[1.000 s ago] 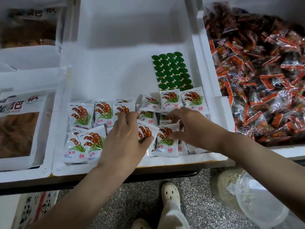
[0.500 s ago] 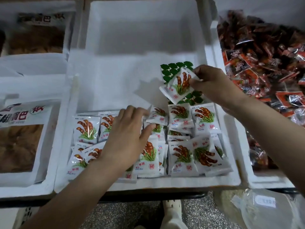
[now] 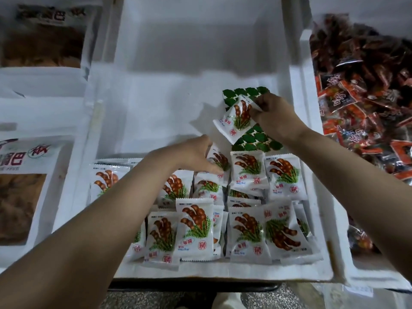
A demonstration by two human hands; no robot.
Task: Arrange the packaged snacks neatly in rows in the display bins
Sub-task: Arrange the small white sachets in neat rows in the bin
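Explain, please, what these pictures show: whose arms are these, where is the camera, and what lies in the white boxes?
There is no machine here: these are a person's two bare arms, filmed by one camera worn on the head, looking forward and down. The white middle bin holds small white snack packets printed brown and green, some in rows, some overlapping. The right hand pinches one lifted packet above a green patterned sheet. The left hand seems to grip a second packet lying in the bin. To the right lies a heap of red packets; to the left, large bags.
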